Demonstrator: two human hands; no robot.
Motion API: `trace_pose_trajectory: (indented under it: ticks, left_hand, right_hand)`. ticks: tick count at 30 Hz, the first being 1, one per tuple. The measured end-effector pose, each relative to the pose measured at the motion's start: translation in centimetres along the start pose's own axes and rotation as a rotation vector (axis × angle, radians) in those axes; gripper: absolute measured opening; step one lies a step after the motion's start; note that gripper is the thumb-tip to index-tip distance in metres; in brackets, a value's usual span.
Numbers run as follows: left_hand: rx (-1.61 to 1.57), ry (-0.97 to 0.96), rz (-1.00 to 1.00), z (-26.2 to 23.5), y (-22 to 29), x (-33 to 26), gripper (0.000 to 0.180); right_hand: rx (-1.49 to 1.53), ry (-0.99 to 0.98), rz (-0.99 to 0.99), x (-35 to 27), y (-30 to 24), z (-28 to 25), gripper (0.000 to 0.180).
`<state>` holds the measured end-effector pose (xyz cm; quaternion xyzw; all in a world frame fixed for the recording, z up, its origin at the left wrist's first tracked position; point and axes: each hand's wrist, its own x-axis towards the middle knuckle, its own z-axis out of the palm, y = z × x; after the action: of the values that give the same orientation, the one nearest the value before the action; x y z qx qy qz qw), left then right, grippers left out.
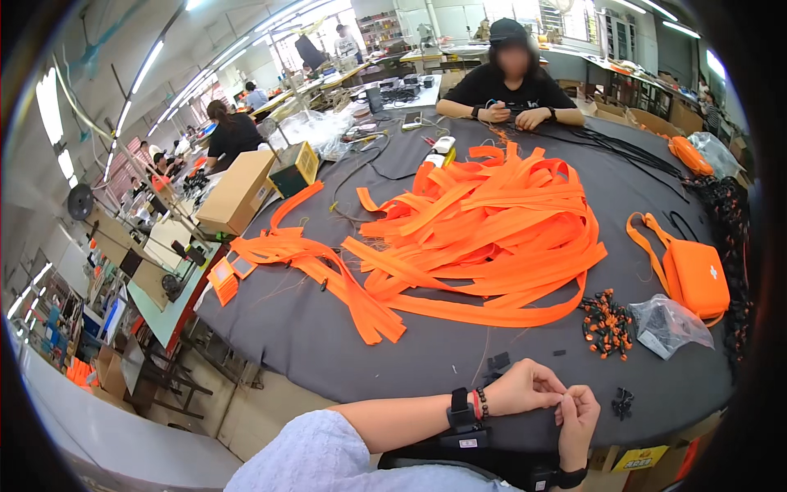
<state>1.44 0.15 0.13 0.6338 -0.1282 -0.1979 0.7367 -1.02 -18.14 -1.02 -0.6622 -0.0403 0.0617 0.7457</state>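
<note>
My left hand and my right hand meet at the table's near edge, thumbs and fingertips pinched together. Whatever sits between the fingertips is too small to make out. Beside my right hand lies a small heap of black parts. Farther off is a bigger pile of small black and orange pieces, with a clear plastic bag to its right. Small black pieces rest just beyond my left hand. A large tangle of orange zipper tape covers the table's middle.
An orange pouch with a white cross stands at the right. Across the table, a co-worker handles thin orange material near black cords. A cardboard box and a yellow-black box are at the far left.
</note>
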Motion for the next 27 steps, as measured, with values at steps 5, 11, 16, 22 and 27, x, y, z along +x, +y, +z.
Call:
trace_pose_trajectory:
  ticks: [5,11,16,22,27]
  left_hand:
    - [-0.132,0.015,-0.020,0.9,0.1,0.6,0.020]
    - [-0.383,0.063,-0.223,-1.0,-1.1,0.9,0.027]
    - [-0.525,0.043,-0.317,-0.7,-0.8,1.1,0.025]
    - [-0.508,0.009,-0.320,-0.8,-0.5,0.9,0.022]
    - [-0.529,-0.023,-0.319,-1.0,-0.8,0.9,0.024]
  right_hand:
    - [0.053,0.019,-0.042,-0.2,-0.3,-0.4,0.010]
    - [0.093,0.029,-0.020,0.8,-0.2,-0.4,0.018]
    - [0.137,0.001,-0.069,0.3,0.1,-1.2,0.025]
    - [0.235,-0.024,-0.119,0.2,0.6,-0.8,0.026]
    - [0.210,-0.044,-0.193,0.5,1.0,-0.7,0.025]
